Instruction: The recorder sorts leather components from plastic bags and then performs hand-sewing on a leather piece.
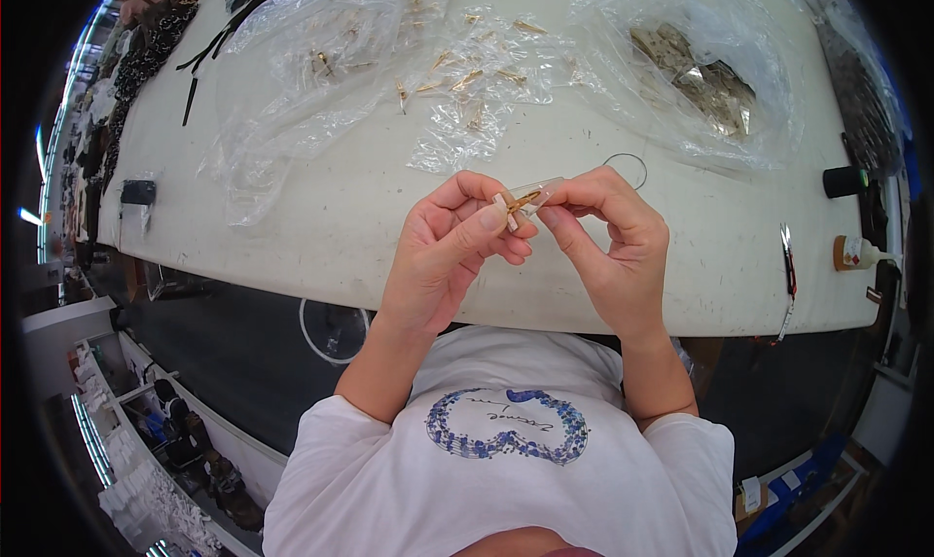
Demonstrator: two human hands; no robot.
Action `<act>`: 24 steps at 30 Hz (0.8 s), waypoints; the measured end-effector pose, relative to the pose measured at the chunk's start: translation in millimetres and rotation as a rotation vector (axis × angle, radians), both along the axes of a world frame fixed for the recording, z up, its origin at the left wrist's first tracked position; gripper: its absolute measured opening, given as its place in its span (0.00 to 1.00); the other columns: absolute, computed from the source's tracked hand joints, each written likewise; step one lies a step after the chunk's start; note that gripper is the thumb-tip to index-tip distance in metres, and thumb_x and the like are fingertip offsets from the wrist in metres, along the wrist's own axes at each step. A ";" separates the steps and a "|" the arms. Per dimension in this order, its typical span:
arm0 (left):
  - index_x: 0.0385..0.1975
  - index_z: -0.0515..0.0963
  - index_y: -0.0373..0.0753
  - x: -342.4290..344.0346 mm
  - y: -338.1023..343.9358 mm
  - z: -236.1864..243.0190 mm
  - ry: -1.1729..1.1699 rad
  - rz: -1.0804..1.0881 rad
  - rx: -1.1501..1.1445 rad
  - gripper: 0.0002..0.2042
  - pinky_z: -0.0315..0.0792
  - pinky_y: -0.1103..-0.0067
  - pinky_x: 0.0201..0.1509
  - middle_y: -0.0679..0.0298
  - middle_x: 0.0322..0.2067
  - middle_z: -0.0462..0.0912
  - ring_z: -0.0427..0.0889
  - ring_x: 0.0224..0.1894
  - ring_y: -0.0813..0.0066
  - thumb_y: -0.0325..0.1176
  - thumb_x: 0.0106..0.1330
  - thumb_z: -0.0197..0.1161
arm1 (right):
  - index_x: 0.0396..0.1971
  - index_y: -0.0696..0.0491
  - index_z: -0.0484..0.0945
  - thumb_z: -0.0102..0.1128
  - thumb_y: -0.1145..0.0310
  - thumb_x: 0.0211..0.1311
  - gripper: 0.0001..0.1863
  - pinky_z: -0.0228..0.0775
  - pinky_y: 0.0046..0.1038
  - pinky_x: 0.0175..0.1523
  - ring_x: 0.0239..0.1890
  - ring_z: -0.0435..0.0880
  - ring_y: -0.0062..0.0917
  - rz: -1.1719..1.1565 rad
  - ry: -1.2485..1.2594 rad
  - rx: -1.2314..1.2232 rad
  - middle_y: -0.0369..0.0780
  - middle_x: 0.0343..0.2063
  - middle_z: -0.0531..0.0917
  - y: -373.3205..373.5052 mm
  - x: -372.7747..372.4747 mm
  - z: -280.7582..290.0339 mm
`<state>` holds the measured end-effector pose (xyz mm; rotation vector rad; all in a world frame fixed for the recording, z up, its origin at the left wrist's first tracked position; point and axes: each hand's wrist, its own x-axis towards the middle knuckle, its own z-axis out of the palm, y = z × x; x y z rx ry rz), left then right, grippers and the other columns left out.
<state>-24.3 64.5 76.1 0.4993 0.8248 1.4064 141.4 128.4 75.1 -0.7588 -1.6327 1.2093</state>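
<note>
Left hand (443, 251) and right hand (608, 241) meet above the white table (321, 236). Both pinch a small gold clip (523, 202) in a clear sleeve (541, 188) between fingertips.

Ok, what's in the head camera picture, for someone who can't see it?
Both hands, left and right, pinch a small gold clip in a clear sleeve above a white table. Plastic bags of gold parts lie behind.

Small clip (523, 203): shiny gold-toned metal in a clear glossy plastic sleeve (538, 189). Desk (321, 226): smooth, matt cream surface. Bags (681, 71): crinkled transparent plastic film.
</note>
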 end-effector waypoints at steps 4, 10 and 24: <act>0.41 0.71 0.35 -0.8 0.2 -0.2 0.024 -0.003 0.009 0.06 0.80 0.83 0.36 0.57 0.33 0.84 0.86 0.31 0.77 0.30 0.70 0.58 | 0.37 0.56 0.85 0.64 0.84 0.55 0.11 0.75 0.20 0.39 0.33 0.83 0.20 -0.011 -0.016 0.006 0.37 0.32 0.83 -0.1 0.3 -0.2; 0.40 0.71 0.35 -1.6 0.0 -1.0 0.026 -0.009 -0.004 0.06 0.80 0.83 0.36 0.56 0.32 0.84 0.85 0.31 0.77 0.30 0.70 0.58 | 0.36 0.56 0.85 0.63 0.84 0.55 0.10 0.74 0.20 0.38 0.32 0.83 0.20 -0.017 -0.017 0.013 0.38 0.31 0.83 -0.1 -1.2 -2.6; 0.42 0.71 0.35 -3.1 -0.1 -7.4 -0.104 -0.066 -0.033 0.07 0.79 0.85 0.35 0.57 0.32 0.84 0.84 0.29 0.77 0.30 0.71 0.57 | 0.36 0.56 0.85 0.63 0.85 0.55 0.10 0.74 0.21 0.38 0.32 0.83 0.21 -0.015 -0.029 0.029 0.38 0.32 0.83 -0.3 -0.4 -4.3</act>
